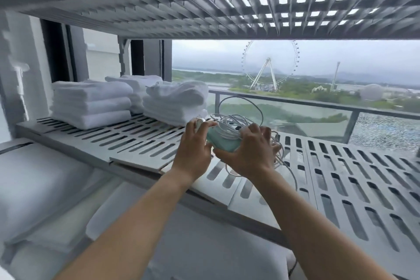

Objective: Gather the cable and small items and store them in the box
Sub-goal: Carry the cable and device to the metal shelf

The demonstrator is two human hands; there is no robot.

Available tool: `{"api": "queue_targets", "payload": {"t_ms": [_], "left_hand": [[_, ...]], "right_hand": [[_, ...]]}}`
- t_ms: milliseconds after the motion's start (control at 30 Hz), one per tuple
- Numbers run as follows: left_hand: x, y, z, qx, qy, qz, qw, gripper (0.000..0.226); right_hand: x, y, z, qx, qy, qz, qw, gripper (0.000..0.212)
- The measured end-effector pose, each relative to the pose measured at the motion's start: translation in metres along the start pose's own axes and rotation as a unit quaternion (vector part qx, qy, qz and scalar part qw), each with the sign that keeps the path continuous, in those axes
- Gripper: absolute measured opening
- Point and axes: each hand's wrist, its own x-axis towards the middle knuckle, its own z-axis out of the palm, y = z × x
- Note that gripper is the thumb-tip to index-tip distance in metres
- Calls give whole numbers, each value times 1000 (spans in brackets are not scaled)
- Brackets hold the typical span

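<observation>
Gathering looks mostly done: above the slatted shelf (136, 141) our right hand (252, 151) curls round the tangled white cable (229, 121) and teal case (221, 142), our left hand (193, 145) pinches a small white item (199, 123) beside them, yet we see no box, so storing remains.

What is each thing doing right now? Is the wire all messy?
cable: tangled in loose loops, gripped by the right hand.
green case: held between both hands, above the shelf.
left hand: grips the case's end.
towels: folded, stacked on the shelf.
</observation>
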Motion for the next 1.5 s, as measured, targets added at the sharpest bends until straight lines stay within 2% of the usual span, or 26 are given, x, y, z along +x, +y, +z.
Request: {"api": "queue_targets", "payload": {"t_ms": [100, 267, 367, 533, 600, 733, 867, 1033, 1133, 1267, 1333, 1433, 1500], "left_hand": [[14, 1, 17, -16, -33, -26, 999, 55], [21, -7, 34, -9, -95, -60, 994, 64], [18, -11, 42, -15, -101, -110, 989, 60], [14, -17, 48, -26, -95, -171, 980, 58], [13, -20, 46, 16, -99, -174, 980, 60], [8, -21, 48, 146, -155, -168, 962, 66], [7, -23, 50, 185, -251, -143, 939, 63], [15, -31, 45, 201, -294, -111, 928, 62], [12, -30, 45, 184, -266, -102, 941, 63], [-2, -26, 40, 163, -110, -25, 980, 67], [-6, -25, 37, 140, -106, -5, 985, 70], [-8, -27, 39, 107, -145, 9, 984, 72], [-6, -30, 42, 102, -168, 9, 980, 77]], "right_hand": [[11, 16, 5, -19, -8, 13, 1000, 77], [11, 33, 20, -19, -69, 27, 997, 81], [9, 35, 27, 6, -110, -6, 994, 70], [6, 41, 23, 42, -145, -39, 988, 71], [5, 43, 20, 51, -148, -36, 987, 69], [5, 41, 17, 20, -132, -32, 990, 61], [3, 41, 23, 51, -144, -31, 988, 49], [3, 43, 27, 50, -155, -47, 985, 47], [2, 44, 25, 50, -151, -55, 986, 45], [0, 38, 23, 15, -121, -19, 992, 46], [-1, 34, 22, -11, -113, 4, 994, 48], [-3, 31, 24, -4, -103, 15, 995, 46], [-1, 34, 27, 9, -125, 7, 992, 49]]}}
